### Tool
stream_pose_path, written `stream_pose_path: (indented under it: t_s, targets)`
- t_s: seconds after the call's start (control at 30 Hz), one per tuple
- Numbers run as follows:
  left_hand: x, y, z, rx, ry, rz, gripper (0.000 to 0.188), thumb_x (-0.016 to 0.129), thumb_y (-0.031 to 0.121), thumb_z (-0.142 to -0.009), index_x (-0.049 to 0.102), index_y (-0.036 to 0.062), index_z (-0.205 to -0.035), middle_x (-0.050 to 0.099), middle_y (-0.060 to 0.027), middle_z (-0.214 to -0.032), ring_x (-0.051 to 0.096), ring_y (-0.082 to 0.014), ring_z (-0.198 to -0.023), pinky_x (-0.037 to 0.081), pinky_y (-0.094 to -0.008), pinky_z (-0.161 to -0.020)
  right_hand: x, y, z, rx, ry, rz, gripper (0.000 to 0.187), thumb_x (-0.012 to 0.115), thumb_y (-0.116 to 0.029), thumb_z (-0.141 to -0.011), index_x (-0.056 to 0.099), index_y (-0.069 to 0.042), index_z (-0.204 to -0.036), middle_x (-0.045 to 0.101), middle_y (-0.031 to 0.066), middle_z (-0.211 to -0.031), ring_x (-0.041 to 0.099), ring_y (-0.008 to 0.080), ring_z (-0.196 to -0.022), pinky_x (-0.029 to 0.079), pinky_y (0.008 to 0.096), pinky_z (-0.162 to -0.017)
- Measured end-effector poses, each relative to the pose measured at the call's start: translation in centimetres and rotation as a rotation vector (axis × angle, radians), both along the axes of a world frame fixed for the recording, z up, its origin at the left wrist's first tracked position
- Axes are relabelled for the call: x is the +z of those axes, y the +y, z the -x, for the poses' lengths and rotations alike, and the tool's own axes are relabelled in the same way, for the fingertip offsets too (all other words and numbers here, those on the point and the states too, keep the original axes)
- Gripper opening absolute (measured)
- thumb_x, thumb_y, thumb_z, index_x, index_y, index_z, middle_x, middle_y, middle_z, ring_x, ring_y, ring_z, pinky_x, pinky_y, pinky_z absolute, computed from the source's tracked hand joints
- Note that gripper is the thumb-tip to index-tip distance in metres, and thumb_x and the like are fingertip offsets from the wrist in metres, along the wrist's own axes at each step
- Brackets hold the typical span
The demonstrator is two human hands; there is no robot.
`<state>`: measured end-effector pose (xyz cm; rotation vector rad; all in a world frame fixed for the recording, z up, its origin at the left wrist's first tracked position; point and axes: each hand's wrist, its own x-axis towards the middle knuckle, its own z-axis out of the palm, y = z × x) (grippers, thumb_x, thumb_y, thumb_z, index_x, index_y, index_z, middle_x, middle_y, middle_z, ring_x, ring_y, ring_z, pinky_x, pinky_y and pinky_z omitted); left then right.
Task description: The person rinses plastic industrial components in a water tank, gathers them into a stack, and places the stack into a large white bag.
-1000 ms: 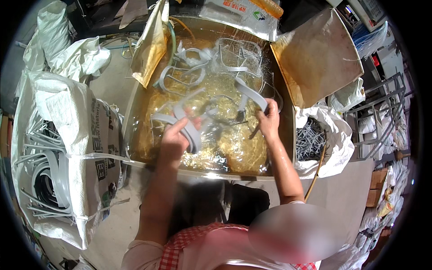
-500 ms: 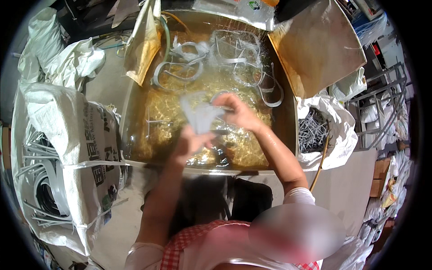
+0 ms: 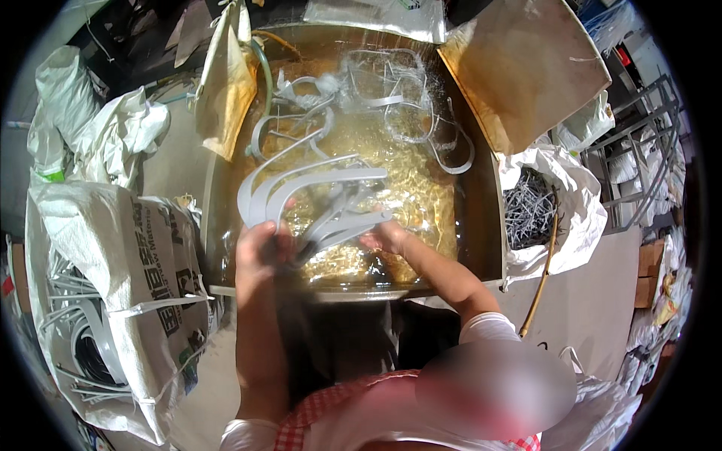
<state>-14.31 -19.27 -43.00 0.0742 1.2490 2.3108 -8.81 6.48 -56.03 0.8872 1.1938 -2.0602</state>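
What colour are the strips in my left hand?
The strips are light grey, clearest in the head view.

Your left forearm (image 3: pixel 257 331) rises nearly upright from the lower edge, bare, with the left wrist (image 3: pixel 253 276) close to in line with it. Your left hand (image 3: pixel 259 248) is closed in a grip, the thumb lying on the upper side and the fingers curled round on the right, partly blurred. Your right forearm (image 3: pixel 444 274) slants up and leftward from a bent elbow (image 3: pixel 481 304), also bare. Your right hand (image 3: pixel 389 236) points left toward the other, its fingers bent; how firmly they close, you cannot tell from here. Your two hands stand apart, nearly level, the right slightly higher.
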Motion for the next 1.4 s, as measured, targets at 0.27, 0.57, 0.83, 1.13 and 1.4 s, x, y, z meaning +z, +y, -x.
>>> stream_pose_path:
  t_s: [0.27,0.57,0.83,1.13,1.4]
  targets:
    - [-0.5,-1.3,0.3,-0.169,-0.006,-0.162,0.056,0.053,0.03,-0.077,0.045,-0.0076,-0.118,0.045,-0.0026,-0.052,0.033,-0.0129,-0.031,0.03,-0.0286,-0.035,7.4,4.4,4.9,-0.953,0.249,0.564,0.071,0.039,-0.054,-0.086,0.032,0.004,-0.125,0.041,0.0251,-0.121,0.042,0.0346,-0.115,0.032,0.0462,-0.101]
    - [1.5,0.1,0.3,0.202,-0.175,0.032,0.038,0.051,0.023,-0.084,0.049,-0.0006,-0.114,0.044,-0.0013,-0.061,0.043,-0.0115,-0.048,0.037,-0.0253,-0.048,4.8,10.8,1.6,0.0,0.665,-0.822,0.026,0.052,-0.004,-0.083,0.045,-0.004,-0.108,0.054,0.0101,-0.079,0.056,0.0198,-0.075,0.046,0.0334,-0.068]
    - [0.0,3.0,-0.4,0.081,0.126,0.042,0.047,0.06,0.008,-0.078,0.041,-0.0032,-0.12,0.055,-0.008,-0.079,0.055,-0.0155,-0.067,0.046,-0.027,-0.064,13.4,7.3,0.0,0.762,1.062,-1.545,0.023,0.066,-0.01,-0.067,0.049,-0.007,-0.083,0.058,0.0117,-0.081,0.057,0.031,-0.069,0.044,0.0386,-0.06]
    - [0.8,6.1,-3.8,-0.47,0.063,-0.11,0.054,0.064,0.006,-0.077,0.035,-0.001,-0.122,0.06,-0.0166,-0.096,0.062,-0.0247,-0.081,0.05,-0.0337,-0.071,16.5,-1.1,4.1,0.567,1.368,-1.638,0.037,0.064,-0.01,-0.067,0.053,-0.007,-0.102,0.056,0.0129,-0.099,0.055,0.0279,-0.089,0.043,0.039,-0.071]
    - [0.8,5.1,-3.4,-0.637,-0.115,-0.248,0.072,0.073,0.023,-0.063,0.037,-0.0005,-0.121,0.059,-0.0174,-0.079,0.06,-0.0222,-0.066,0.051,-0.031,-0.061,15.9,-0.9,5.6,0.931,0.94,-0.803,0.069,0.063,-0.009,-0.066,0.036,-0.006,-0.13,0.045,0.0186,-0.123,0.041,0.0341,-0.117,0.034,0.0376,-0.098]
